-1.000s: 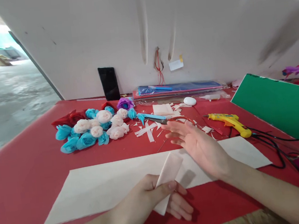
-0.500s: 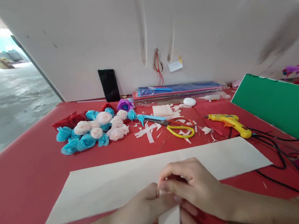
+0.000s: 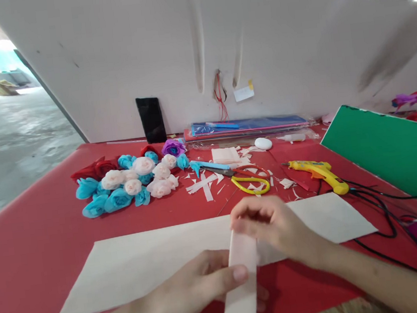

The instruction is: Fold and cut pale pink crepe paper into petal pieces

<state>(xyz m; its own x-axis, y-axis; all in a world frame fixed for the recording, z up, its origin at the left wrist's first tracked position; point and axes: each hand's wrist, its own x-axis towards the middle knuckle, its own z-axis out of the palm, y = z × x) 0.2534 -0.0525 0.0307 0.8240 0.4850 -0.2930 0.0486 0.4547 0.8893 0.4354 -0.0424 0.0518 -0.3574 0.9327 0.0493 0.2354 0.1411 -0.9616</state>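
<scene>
A narrow folded strip of pale paper [image 3: 241,278] is held upright-slanted in front of me, over the table's near side. My left hand [image 3: 215,279] grips its middle, the thumb lying across the front and the fingers behind. At the top end, my right hand [image 3: 269,225] pinches the strip between thumb and curled fingers. Behind both hands a long flat sheet of whitish paper [image 3: 145,264] lies across the red table, partly covered by my right hand and the strip.
Beyond the sheet lie scissors [image 3: 251,184] among pale scraps, with blue, pink, red and purple paper flowers [image 3: 132,186] to the left. A yellow glue gun [image 3: 317,171] and its black cables lie at right, near a green board [image 3: 389,156]. A phone [image 3: 151,120] leans against the back panel.
My right hand has moved up and slightly away, now at the strip's top end. More of the strip shows between my hands, and the left thumb lies across its middle.
</scene>
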